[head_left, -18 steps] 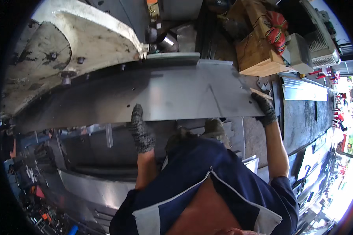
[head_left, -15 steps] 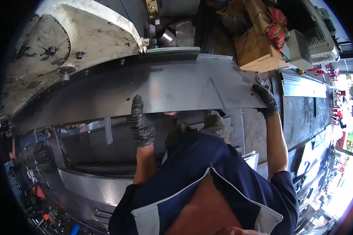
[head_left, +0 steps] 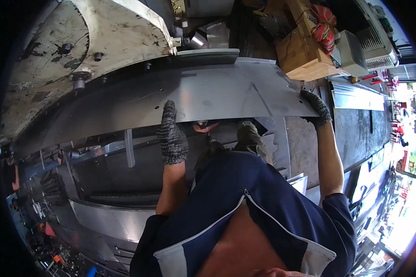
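Note:
A long grey sheet-metal panel (head_left: 208,94) lies across the bed of a big white, grimy machine (head_left: 101,37). My left hand (head_left: 172,134), in a grey knit glove, grips the panel's near edge around its middle. My right hand (head_left: 317,109), gloved the same way, holds the panel's right end at the near corner. Both forearms reach up from my dark blue shirt at the bottom of the view.
Wooden blocks (head_left: 305,55) with a red bundle on top and a pale box stand at the back right. Another metal sheet (head_left: 358,97) lies on the bench to the right. A curved metal sheet (head_left: 106,221) rests low on the left under the machine.
The panel has slid a little farther into the machine, and both hands have gone forward with it. My grip on it is unchanged.

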The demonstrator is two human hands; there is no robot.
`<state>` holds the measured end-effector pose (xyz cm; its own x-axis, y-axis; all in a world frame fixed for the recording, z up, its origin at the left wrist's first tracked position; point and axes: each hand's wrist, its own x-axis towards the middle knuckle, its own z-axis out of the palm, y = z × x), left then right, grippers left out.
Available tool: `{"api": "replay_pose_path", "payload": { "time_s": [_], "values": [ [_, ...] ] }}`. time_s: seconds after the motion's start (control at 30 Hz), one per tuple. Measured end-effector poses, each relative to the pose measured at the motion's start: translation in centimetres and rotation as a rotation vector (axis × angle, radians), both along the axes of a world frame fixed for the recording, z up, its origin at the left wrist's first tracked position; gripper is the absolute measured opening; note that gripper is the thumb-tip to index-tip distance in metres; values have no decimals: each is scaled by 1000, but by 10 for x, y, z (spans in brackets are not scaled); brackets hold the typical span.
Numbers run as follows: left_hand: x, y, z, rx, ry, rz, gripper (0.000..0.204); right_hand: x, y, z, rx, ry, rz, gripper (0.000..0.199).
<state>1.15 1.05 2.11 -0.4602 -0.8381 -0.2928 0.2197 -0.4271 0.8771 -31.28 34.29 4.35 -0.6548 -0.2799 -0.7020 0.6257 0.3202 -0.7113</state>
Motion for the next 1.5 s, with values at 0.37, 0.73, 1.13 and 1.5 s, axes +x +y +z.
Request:
{"api": "replay_pose_path", "payload": {
  "time_s": [0.37,0.73,1.13,1.5],
  "values": [
    [35,39,-39,655,125,28,37,53,18,-61,-299,-28,-161,27],
    [65,32,-107,652,70,103,31,82,2,-95,-125,31,-92,41],
    [49,-37,-108,791,192,549,22,115,-99,-184,-208,79,239,56],
    [69,-39,-187,851,-21,433,43,122,-132,-239,-382,371,595,39]
  ]
}}
